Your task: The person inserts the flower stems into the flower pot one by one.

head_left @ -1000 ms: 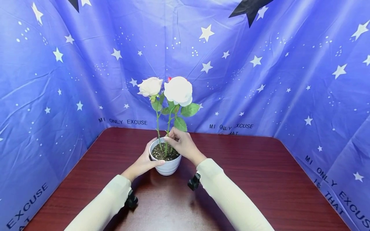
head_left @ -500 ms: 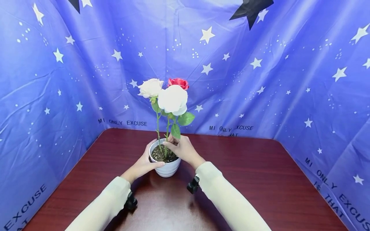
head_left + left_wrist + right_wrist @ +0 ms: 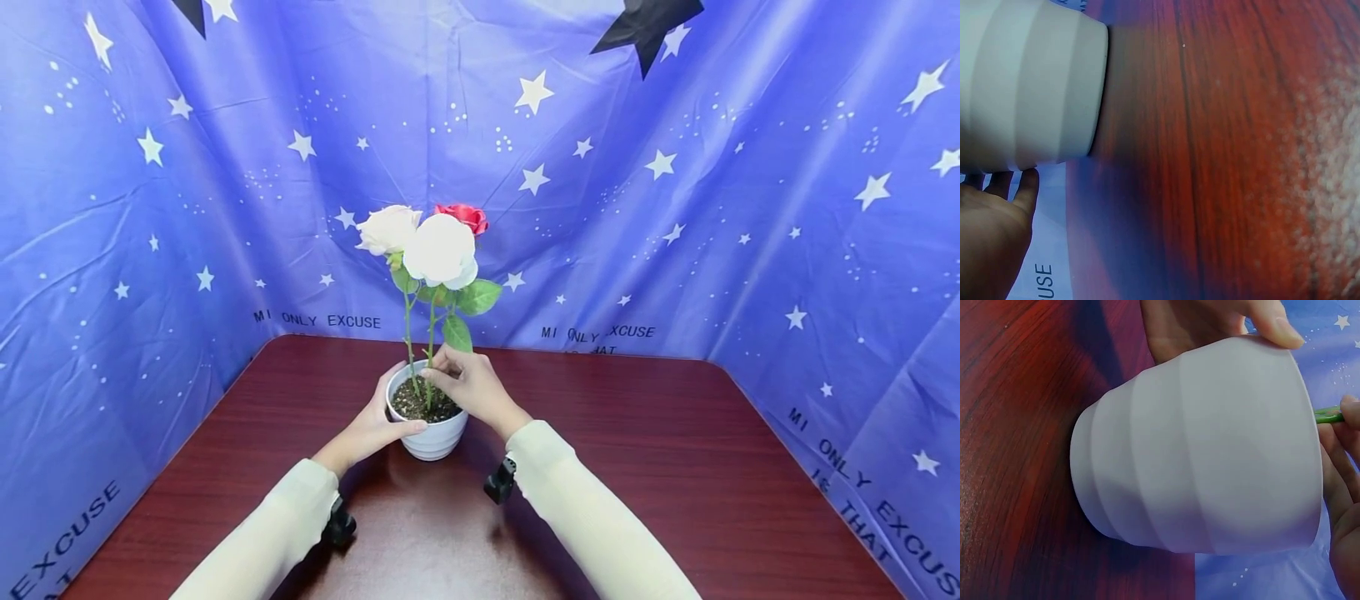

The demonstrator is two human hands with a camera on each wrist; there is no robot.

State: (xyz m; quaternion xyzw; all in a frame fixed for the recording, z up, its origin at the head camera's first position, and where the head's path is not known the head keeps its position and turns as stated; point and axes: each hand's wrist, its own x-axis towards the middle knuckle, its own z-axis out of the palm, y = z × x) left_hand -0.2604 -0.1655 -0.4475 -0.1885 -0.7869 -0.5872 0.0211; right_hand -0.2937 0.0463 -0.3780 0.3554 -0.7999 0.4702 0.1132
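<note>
A pale ribbed flowerpot [image 3: 433, 442] filled with dark soil [image 3: 408, 406] stands on the table. My left hand [image 3: 375, 427] grips its left side, thumb along the front near the rim; in the left wrist view its fingertips [image 3: 1027, 184] touch the wall. Over the soil, my right hand [image 3: 480, 385] pinches the stem of the front white rose [image 3: 441, 250]. The right wrist view has a short piece of that green stem [image 3: 1329, 414] between thumb and fingers above the rim. Another white rose [image 3: 388, 230] stands at left, and a red rose [image 3: 465, 218] is partly hidden behind.
The dark red wood-grain table [image 3: 637, 467] extends around the pot. A blue star-printed cloth [image 3: 247, 167] hangs behind and along both sides. Black cameras [image 3: 341, 523] are strapped at the wrists.
The right hand has moved slightly down towards the soil. The front white rose has shifted left and a little lower, showing more of the red rose. The left hand stays on the pot.
</note>
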